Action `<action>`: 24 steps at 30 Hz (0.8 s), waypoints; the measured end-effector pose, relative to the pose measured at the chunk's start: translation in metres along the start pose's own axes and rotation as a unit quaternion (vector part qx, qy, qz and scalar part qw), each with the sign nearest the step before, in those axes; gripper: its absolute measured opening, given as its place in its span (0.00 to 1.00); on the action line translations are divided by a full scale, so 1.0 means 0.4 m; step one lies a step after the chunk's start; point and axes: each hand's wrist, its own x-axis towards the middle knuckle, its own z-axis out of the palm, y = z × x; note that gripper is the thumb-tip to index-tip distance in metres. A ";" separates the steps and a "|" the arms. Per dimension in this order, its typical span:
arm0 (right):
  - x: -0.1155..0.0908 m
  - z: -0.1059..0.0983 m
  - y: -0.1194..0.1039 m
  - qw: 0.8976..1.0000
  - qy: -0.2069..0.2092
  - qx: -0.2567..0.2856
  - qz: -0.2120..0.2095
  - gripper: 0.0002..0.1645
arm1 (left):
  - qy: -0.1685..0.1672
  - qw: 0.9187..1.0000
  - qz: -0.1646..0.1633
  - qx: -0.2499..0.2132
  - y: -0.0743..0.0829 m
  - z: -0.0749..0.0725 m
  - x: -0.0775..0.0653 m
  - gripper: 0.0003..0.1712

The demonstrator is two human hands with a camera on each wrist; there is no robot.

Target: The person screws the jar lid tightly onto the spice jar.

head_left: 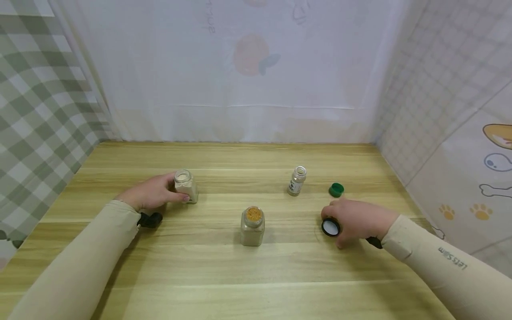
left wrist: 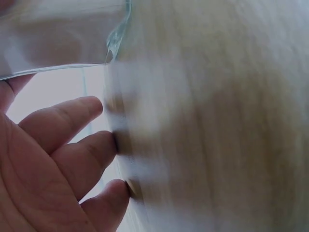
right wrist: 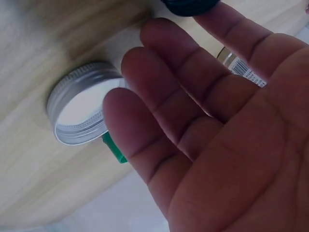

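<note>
On the left of the table, my left hand point(head_left: 155, 192) grips a square glass jar point(head_left: 191, 190) of cream-coloured powder between thumb and fingers; its mouth is uncovered. In the left wrist view the clear base of this jar point(left wrist: 53, 46) fills the top left corner, the other fingers spread below it, tips at the table. Over on the right, my right hand point(head_left: 360, 217) pinches a black lid point(head_left: 330, 227) with a white liner, its inside facing the head camera. A silver screw lid point(right wrist: 84, 104) lies by the little finger in the right wrist view; the hand hides it from the head camera.
An uncapped glass jar point(head_left: 252, 227) with orange-brown granules at its mouth stands at the middle of the wooden table point(head_left: 224, 275). Behind it are a small labelled open jar point(head_left: 297, 181) and a green cap point(head_left: 336, 190). Cloth walls point(head_left: 248, 102) close off the back and sides.
</note>
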 end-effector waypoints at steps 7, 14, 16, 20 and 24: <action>0.006 0.011 0.005 1.000 0.013 -0.017 -0.008 0.23 | 0.003 1.000 -0.003 0.001 -0.002 0.002 0.000 0.28; 0.007 0.010 0.004 0.999 0.021 -0.025 -0.015 0.20 | 0.000 1.000 -0.005 -0.008 -0.002 0.002 0.003 0.29; 0.009 0.009 0.001 0.999 0.028 -0.024 -0.017 0.18 | -0.001 1.000 -0.004 -0.007 -0.003 0.002 0.004 0.29; 0.017 0.003 -0.006 0.999 0.042 -0.021 -0.016 0.16 | 0.000 1.000 -0.005 -0.004 -0.007 0.003 0.005 0.30; 0.025 -0.006 -0.018 0.997 0.063 -0.024 -0.021 0.14 | -0.001 1.000 -0.006 -0.005 -0.006 0.003 0.003 0.30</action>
